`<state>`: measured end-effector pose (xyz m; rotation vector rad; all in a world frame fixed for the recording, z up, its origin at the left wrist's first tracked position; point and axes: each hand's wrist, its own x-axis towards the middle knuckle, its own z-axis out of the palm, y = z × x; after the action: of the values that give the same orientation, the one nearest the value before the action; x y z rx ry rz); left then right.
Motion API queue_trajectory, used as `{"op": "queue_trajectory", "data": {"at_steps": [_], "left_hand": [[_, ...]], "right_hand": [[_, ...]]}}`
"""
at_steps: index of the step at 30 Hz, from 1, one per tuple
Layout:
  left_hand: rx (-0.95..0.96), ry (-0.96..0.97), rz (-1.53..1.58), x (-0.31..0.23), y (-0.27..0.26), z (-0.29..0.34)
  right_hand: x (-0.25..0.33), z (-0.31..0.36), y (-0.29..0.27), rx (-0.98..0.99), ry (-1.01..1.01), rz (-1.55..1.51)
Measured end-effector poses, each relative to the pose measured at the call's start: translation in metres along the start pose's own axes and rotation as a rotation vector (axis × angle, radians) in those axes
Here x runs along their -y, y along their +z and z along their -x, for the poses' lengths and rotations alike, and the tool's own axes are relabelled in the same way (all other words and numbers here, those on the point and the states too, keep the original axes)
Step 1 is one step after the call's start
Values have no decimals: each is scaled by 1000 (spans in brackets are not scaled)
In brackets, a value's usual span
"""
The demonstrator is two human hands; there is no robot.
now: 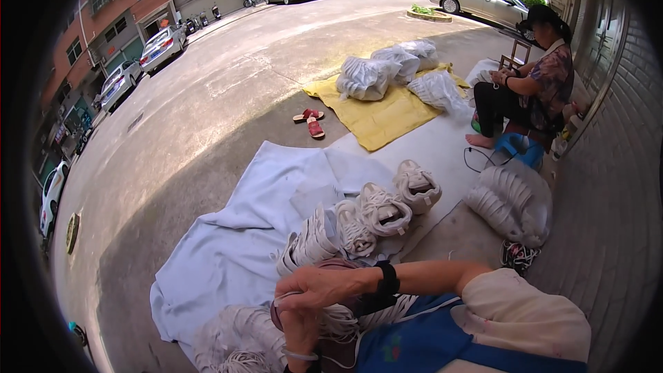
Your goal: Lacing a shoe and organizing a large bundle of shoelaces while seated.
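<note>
Close to my body, my right hand [321, 286] crosses over my left hand [301, 324], both closed. A white shoelace [287, 295] shows at the fingers of my right hand. My right hand covers most of my left fingers, and what they grip is hidden. Partly behind my hands is a mauve-brown thing [334, 264], its shape mostly covered. A bundle of pale laces [338, 323] hangs beside my left wrist. Just beyond my hands, beige lace-up sneakers [382, 211] stand in a row, with a stack of pale shoe uppers [309, 240] at its left end.
A pale blue cloth [242, 217] lies under the shoes. More uppers [238, 337] lie at lower left. Red slippers [314, 124] and a yellow sheet [387, 114] with bagged shoes lie farther off. A seated person [539, 83] works at right, near a filled plastic bag [512, 204].
</note>
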<state>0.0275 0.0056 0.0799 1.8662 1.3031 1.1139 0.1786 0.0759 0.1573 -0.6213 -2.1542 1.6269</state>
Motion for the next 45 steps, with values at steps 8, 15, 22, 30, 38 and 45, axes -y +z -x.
{"op": "queue_trajectory", "data": {"at_steps": [8,15,22,30,38,45], "left_hand": [[-70,-295,448,10,-14,15],[-107,-278,536,0,-13,13],[-66,-405,549,14,-15,20],[-116,-646,948,13,-18,16],[-56,-451,641,31,-13,19],[-118,-309,383,20,-1,14]], "right_hand": [[-37,4,4,42,-31,-306],[-54,7,2,62,-151,29],[-35,19,-19,-27,-153,521],[64,87,-46,158,-216,578],[25,93,-41,48,-87,418],[-54,33,15,-218,-131,88]]}}
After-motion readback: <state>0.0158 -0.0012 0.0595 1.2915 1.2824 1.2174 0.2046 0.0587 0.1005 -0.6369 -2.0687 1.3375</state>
